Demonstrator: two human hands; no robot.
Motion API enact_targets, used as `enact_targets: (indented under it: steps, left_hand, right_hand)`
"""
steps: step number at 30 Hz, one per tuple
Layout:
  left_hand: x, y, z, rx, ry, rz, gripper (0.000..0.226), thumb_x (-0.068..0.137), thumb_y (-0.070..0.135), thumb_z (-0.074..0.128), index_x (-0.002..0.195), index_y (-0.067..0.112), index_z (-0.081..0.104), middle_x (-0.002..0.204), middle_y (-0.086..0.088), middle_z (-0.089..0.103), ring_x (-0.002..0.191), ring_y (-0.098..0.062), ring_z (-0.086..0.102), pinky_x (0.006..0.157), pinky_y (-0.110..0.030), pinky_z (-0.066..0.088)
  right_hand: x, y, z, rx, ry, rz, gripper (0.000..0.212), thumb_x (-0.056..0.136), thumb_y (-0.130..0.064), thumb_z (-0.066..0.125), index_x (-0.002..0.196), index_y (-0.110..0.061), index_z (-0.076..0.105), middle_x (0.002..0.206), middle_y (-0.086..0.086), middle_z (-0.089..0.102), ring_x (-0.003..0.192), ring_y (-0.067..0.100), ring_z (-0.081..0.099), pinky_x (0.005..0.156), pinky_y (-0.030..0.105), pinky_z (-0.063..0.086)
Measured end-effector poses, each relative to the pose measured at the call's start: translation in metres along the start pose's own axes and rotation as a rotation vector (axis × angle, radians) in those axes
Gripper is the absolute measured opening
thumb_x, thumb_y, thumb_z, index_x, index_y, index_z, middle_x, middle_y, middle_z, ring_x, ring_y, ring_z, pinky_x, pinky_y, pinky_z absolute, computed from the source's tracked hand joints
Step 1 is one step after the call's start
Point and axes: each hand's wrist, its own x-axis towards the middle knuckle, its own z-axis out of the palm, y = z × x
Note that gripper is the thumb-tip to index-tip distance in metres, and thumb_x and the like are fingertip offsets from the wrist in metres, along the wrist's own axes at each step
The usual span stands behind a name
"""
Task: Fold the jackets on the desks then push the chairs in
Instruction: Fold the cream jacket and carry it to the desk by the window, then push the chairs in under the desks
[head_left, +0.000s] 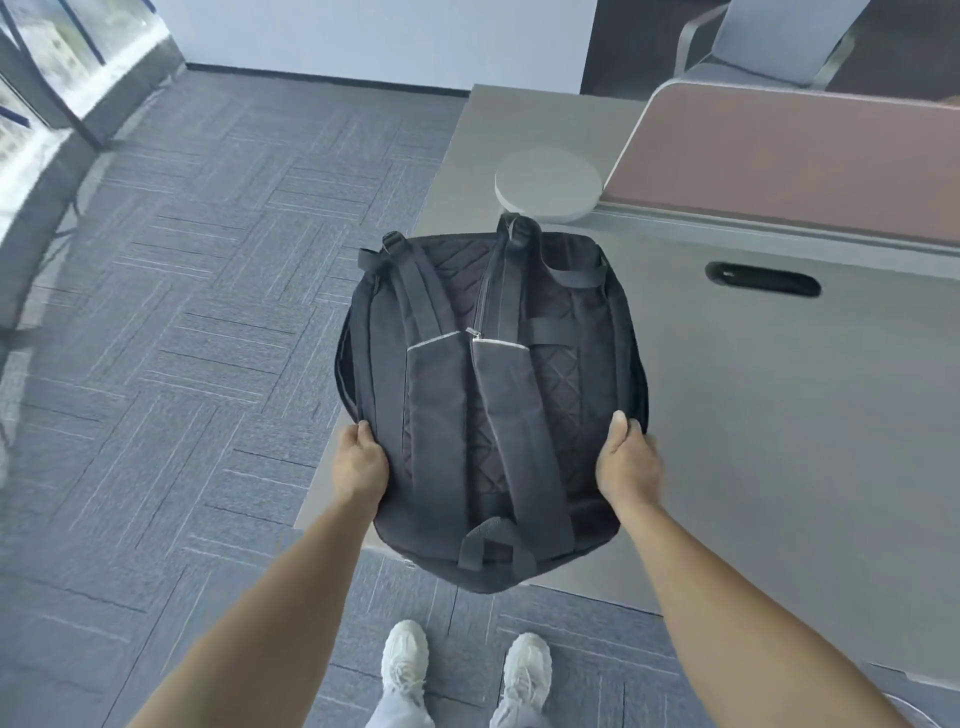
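Note:
A black backpack (493, 395) lies back-side up at the near left corner of a grey desk (779, 441), its shoulder straps on top and its top handle hanging past the near edge. My left hand (361, 462) grips the bag's left side, thumb on top. My right hand (628, 462) grips its right side the same way. No jacket is in view. A grey chair (779, 41) stands beyond the far side of the desk.
A round grey disc (549, 182) sits on the desk beyond the backpack. A brown divider panel (789, 156) runs along the desk, with a dark cable slot (763, 279) near it. Grey carpet (182, 338) spreads to the left. Glass wall (78, 57) at far left.

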Motion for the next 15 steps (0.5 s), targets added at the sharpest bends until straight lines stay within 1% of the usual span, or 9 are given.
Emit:
enact_targets:
  steps: [2,4,5,7,8,9,11,13,15]
  left_hand:
    - [-0.005,0.005,0.002,0.006,0.031,-0.037,0.043,0.108,0.034,0.027,0.131,0.003,0.048,0.136,-0.019,0.053,0.126,-0.036,0.049,0.101,-0.04,0.034]
    - [-0.003,0.009,-0.005,-0.036,0.113,-0.066,0.04,0.106,0.038,0.036,0.125,0.004,0.048,0.135,-0.023,0.052,0.124,-0.041,0.049,0.106,-0.046,0.036]
    - [-0.002,0.012,-0.01,-0.043,0.169,-0.043,0.04,0.104,0.038,0.04,0.126,0.005,0.048,0.137,-0.024,0.049,0.125,-0.042,0.046,0.108,-0.05,0.034]
    - [-0.007,0.024,-0.02,-0.012,0.271,0.126,0.042,0.103,0.035,0.043,0.134,0.008,0.047,0.14,-0.022,0.044,0.128,-0.041,0.039,0.111,-0.051,0.029]
    - [-0.013,0.032,-0.024,0.016,0.3,0.24,0.042,0.103,0.034,0.044,0.137,0.009,0.047,0.14,-0.02,0.043,0.129,-0.039,0.037,0.111,-0.049,0.026]
    - [-0.021,0.042,-0.027,0.058,0.306,0.352,0.042,0.103,0.034,0.045,0.138,0.011,0.047,0.141,-0.017,0.043,0.13,-0.037,0.036,0.112,-0.047,0.025]
    - [-0.031,0.059,-0.028,0.178,0.24,0.507,0.043,0.101,0.035,0.048,0.139,0.015,0.048,0.142,-0.012,0.043,0.13,-0.034,0.035,0.112,-0.044,0.027]
    - [-0.033,0.072,-0.031,0.292,0.147,0.574,0.041,0.1,0.036,0.05,0.138,0.02,0.051,0.141,-0.007,0.045,0.13,-0.032,0.036,0.11,-0.042,0.032]
    - [-0.031,0.084,-0.041,0.358,0.082,0.627,0.035,0.099,0.036,0.051,0.13,0.023,0.057,0.135,-0.003,0.05,0.126,-0.027,0.043,0.104,-0.038,0.039]
  right_hand:
    - [0.005,0.002,-0.001,-0.034,-0.04,0.0,0.062,0.103,-0.052,0.013,0.133,-0.011,0.047,0.131,0.022,0.048,0.12,0.044,0.044,0.099,0.052,0.038]
    - [0.007,-0.001,-0.008,-0.001,-0.01,-0.018,0.053,0.105,-0.046,0.028,0.138,-0.007,0.04,0.137,0.024,0.04,0.123,0.046,0.04,0.099,0.052,0.037]
    - [0.008,-0.003,-0.014,0.011,0.058,-0.083,0.047,0.105,-0.037,0.038,0.138,-0.004,0.039,0.137,0.025,0.039,0.121,0.047,0.04,0.097,0.052,0.038]
    - [0.011,-0.012,-0.026,-0.052,0.193,-0.299,0.041,0.097,-0.014,0.055,0.135,-0.003,0.044,0.134,0.025,0.043,0.115,0.049,0.045,0.092,0.053,0.04]
    - [0.013,-0.022,-0.032,-0.089,0.22,-0.384,0.042,0.092,-0.007,0.058,0.133,-0.004,0.048,0.134,0.022,0.045,0.115,0.048,0.046,0.093,0.053,0.039]
    - [0.015,-0.037,-0.038,-0.11,0.204,-0.45,0.042,0.089,-0.006,0.059,0.131,-0.007,0.052,0.136,0.018,0.046,0.117,0.046,0.046,0.095,0.053,0.038]
    - [0.011,-0.076,-0.047,-0.115,0.11,-0.567,0.037,0.091,-0.016,0.059,0.128,-0.012,0.058,0.136,0.011,0.049,0.12,0.04,0.047,0.099,0.051,0.037]
    - [-0.001,-0.116,-0.048,-0.133,0.007,-0.729,0.031,0.095,-0.024,0.057,0.124,-0.015,0.061,0.131,0.008,0.054,0.118,0.034,0.05,0.098,0.047,0.041]
    - [-0.016,-0.152,-0.046,-0.143,-0.082,-0.879,0.03,0.096,-0.028,0.055,0.123,-0.016,0.061,0.127,0.007,0.054,0.115,0.03,0.051,0.097,0.044,0.044]
